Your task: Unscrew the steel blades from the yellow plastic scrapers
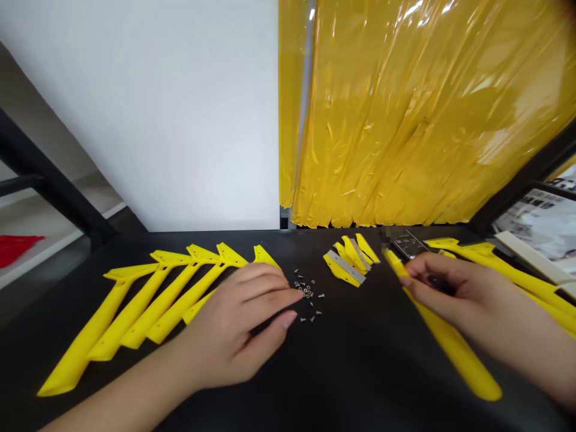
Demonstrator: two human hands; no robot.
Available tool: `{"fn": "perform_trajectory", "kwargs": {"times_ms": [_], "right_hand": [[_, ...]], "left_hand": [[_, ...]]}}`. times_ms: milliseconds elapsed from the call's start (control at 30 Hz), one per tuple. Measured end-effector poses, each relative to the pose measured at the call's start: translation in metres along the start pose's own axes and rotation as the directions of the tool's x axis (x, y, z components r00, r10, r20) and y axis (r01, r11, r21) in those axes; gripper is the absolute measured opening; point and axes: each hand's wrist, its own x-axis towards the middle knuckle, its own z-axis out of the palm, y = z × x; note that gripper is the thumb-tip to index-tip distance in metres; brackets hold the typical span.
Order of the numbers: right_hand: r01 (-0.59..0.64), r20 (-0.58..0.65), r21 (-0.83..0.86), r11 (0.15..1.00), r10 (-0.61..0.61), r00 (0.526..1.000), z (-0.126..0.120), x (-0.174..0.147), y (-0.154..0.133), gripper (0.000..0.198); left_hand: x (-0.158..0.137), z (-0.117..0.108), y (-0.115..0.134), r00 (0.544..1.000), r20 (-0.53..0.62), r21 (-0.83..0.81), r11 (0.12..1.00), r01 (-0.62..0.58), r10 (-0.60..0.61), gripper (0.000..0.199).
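My left hand [247, 321] reaches over the black tabletop beside a scatter of small screws [312, 318] and washers [308, 290]. Its fingers are stretched out, the thumb stands apart, and nothing shows between them. The fingertips are close to the nearest washers; whether they touch any I cannot tell. In my right hand [454, 288], thumb and fingers close on a long yellow plastic handle [454, 345], tilted with its rounded end toward me. A small dark object [441, 284], partly hidden, shows within the curled fingers of that hand; its kind is unclear.
Several yellow handles with angled heads [139, 309] lie in a row at left. Small yellow pieces with grey metal blades [345, 268] lie at the back. A dark phone-like slab [408, 243] and more yellow handles [508, 264] are at right. A yellow plastic curtain [382, 120] hangs behind.
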Motion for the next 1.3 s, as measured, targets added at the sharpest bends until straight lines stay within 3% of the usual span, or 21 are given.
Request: {"fn": "perform_trajectory", "kwargs": {"times_ms": [33, 67, 100, 167, 200, 267, 333, 433, 500, 600, 667, 733, 967, 1167, 1300], "right_hand": [[0.025, 0.054, 0.060, 0.998, -0.028, 0.998, 0.007, -0.001, -0.017, 0.027], [0.046, 0.098, 0.111, 0.993, -0.057, 0.994, 0.015, -0.003, -0.033, 0.028], [0.061, 0.145, 0.179, 0.982, -0.088, 0.986, 0.023, -0.005, -0.047, 0.026], [0.032, 0.246, 0.388, 0.921, -0.137, 0.960, 0.041, -0.010, -0.071, 0.018], [0.046, 0.290, 0.445, 0.895, -0.192, 0.938, 0.049, -0.012, -0.079, 0.013], [0.093, 0.322, 0.481, 0.872, -0.275, 0.906, 0.062, -0.015, -0.089, 0.011], [0.124, 0.369, 0.478, 0.869, -0.327, 0.870, 0.068, -0.016, -0.092, 0.010], [0.084, 0.434, 0.517, 0.852, -0.345, 0.832, 0.066, -0.015, -0.087, 0.011], [0.055, 0.372, 0.550, 0.833, -0.303, 0.877, 0.060, -0.012, -0.081, 0.014], [0.144, 0.082, 0.517, 0.844, -0.216, 0.973, 0.050, -0.004, -0.066, 0.019], [0.234, -0.107, 0.446, 0.864, -0.208, 0.972, 0.046, 0.002, -0.057, 0.021], [0.285, -0.199, 0.372, 0.884, -0.224, 0.954, 0.044, 0.009, -0.052, 0.020], [0.408, -0.202, 0.321, 0.855, -0.359, 0.911, 0.053, 0.010, -0.054, 0.028], [0.500, -0.177, 0.462, 0.732, -0.477, 0.861, 0.061, 0.004, -0.055, 0.012], [0.486, -0.118, 0.560, 0.671, -0.516, 0.848, 0.064, 0.004, -0.051, 0.010]], "left_hand": [[-0.001, 0.007, 0.007, 0.986, -0.004, -0.171, 0.971, 0.164, -0.167, 0.046], [-0.003, 0.015, 0.015, 0.933, 0.013, -0.391, 0.856, 0.337, -0.361, 0.049], [-0.004, 0.022, 0.023, 0.866, 0.056, -0.624, 0.660, 0.419, -0.497, 0.051], [-0.007, 0.035, 0.036, 0.787, 0.255, -0.850, 0.258, 0.460, -0.561, 0.063], [-0.008, 0.039, 0.041, 0.746, 0.318, -0.865, 0.144, 0.481, -0.585, 0.068], [-0.008, 0.044, 0.045, 0.694, 0.378, -0.867, 0.029, 0.498, -0.614, 0.068], [-0.006, 0.047, 0.044, 0.612, 0.415, -0.861, -0.072, 0.504, -0.673, 0.056], [-0.002, 0.049, 0.037, 0.497, 0.491, -0.831, -0.213, 0.514, -0.715, 0.043], [-0.001, 0.051, 0.033, 0.463, 0.526, -0.802, -0.235, 0.550, -0.713, 0.047], [-0.002, 0.054, 0.028, 0.415, 0.523, -0.760, -0.187, 0.622, -0.745, 0.053], [-0.004, 0.056, 0.023, 0.366, 0.510, -0.738, -0.177, 0.652, -0.778, 0.051], [-0.009, 0.060, 0.016, 0.331, 0.515, -0.728, -0.199, 0.656, -0.791, 0.046], [-0.019, 0.073, -0.005, 0.321, 0.533, -0.730, -0.233, 0.642, -0.783, 0.038], [-0.015, 0.070, -0.001, 0.315, 0.553, -0.719, -0.250, 0.648, -0.771, 0.035], [-0.014, 0.069, 0.000, 0.315, 0.560, -0.720, -0.262, 0.643, -0.766, 0.034]]}}
